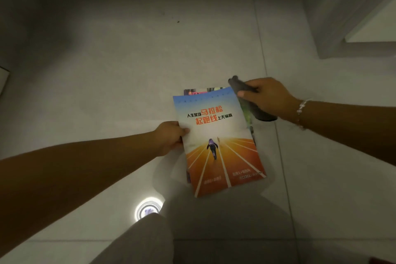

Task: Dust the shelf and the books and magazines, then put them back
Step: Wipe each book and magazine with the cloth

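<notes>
Nearest us, at 6 o'clock, our pale trouser leg (147, 240) hangs over the grey tiled floor (107, 70), beside a bright ring of reflected light (147, 208). Beyond it our left hand (171, 137), reaching in from 8 o'clock, pinches the left edge of a magazine (218, 146) with a runner on an orange track, topmost of a small stack (195, 91) near the middle. Farther off at 2 o'clock, our right hand (267, 97) curls its fingers round a dark cloth (252, 105) at the stack's upper right corner
</notes>
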